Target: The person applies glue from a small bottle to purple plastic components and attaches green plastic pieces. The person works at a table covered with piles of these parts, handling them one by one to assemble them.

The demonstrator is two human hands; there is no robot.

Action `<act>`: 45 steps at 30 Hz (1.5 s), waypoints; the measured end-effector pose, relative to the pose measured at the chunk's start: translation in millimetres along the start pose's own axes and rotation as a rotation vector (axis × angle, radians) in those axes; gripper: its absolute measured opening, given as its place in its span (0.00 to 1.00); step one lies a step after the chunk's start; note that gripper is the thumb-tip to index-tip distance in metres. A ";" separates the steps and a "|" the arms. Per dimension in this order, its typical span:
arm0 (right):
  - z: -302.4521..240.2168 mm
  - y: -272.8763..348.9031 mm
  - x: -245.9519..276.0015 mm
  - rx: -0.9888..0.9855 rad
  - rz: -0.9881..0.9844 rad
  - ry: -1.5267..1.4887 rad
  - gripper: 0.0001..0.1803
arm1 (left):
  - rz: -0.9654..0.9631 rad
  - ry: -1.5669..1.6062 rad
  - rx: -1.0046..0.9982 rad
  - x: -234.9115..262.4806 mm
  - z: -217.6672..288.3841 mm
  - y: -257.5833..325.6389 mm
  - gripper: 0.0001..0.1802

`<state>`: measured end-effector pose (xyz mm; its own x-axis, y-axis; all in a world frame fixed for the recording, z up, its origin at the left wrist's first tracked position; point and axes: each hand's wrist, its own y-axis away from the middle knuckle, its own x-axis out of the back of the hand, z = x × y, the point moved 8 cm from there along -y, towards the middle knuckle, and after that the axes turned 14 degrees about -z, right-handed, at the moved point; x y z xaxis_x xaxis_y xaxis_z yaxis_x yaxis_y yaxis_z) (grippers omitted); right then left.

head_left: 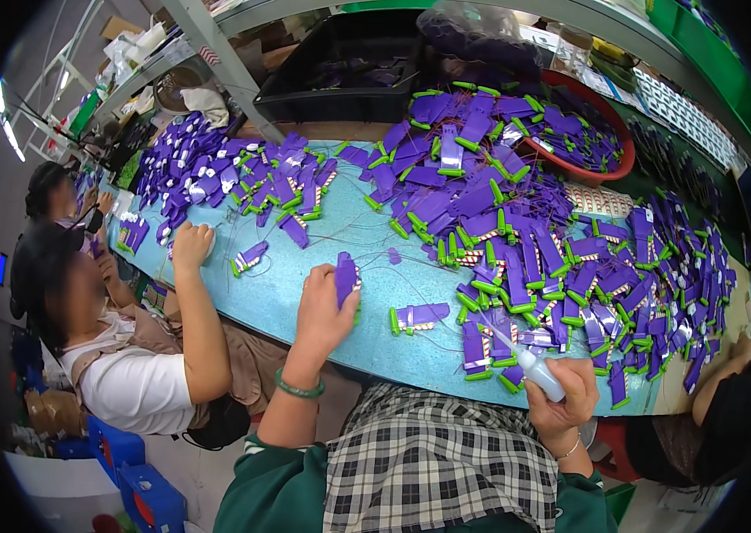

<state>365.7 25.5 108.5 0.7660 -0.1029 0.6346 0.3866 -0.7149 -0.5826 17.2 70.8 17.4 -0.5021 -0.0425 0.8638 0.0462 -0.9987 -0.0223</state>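
The left hand is over the blue-topped bench, its wrist crossing the near edge; the right hand is close to that same edge, farther along. Blue surface shows ahead of the left hand and to its left, as far as the neighbouring person's fist, and makes a strip between the two hands. Room for the right hand is tighter: a broad heap of purple-and-green pieces spreads ahead of it and to its right, up to the red round basin. Beyond the left hand, past the bench top, stands a black rectangular tray.

The left hand's fingers are closed around a flat purple piece with a green end, raised upright above the fingers; its lower part is mostly covered by the hand, with pale marking at one side. The right hand is curled around a pale, translucent squeeze bottle with a long thin nozzle, tilted so the nozzle points ahead and leftward over the heap's near edge; whether its tip touches a piece cannot be told. Between the hands, a single purple strip with green ends lies flat, with red-and-white striped patches along it.
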 end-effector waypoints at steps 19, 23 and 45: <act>13.9 -0.1 -7.2 -0.028 -0.043 -0.039 0.24 | 0.126 0.113 -0.057 -10.8 1.0 10.2 0.19; 15.2 2.1 -4.1 -0.037 -0.027 -0.038 0.24 | -0.215 0.354 -0.050 -3.0 38.5 13.8 0.13; -2.9 -19.8 -30.5 0.069 -0.148 -0.064 0.24 | -0.356 0.230 -0.287 -47.6 71.2 21.3 0.27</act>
<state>333.2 40.8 102.1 0.7282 0.0456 0.6839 0.5302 -0.6697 -0.5200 103.6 53.6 11.6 -0.6221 0.3283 0.7108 -0.3847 -0.9189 0.0877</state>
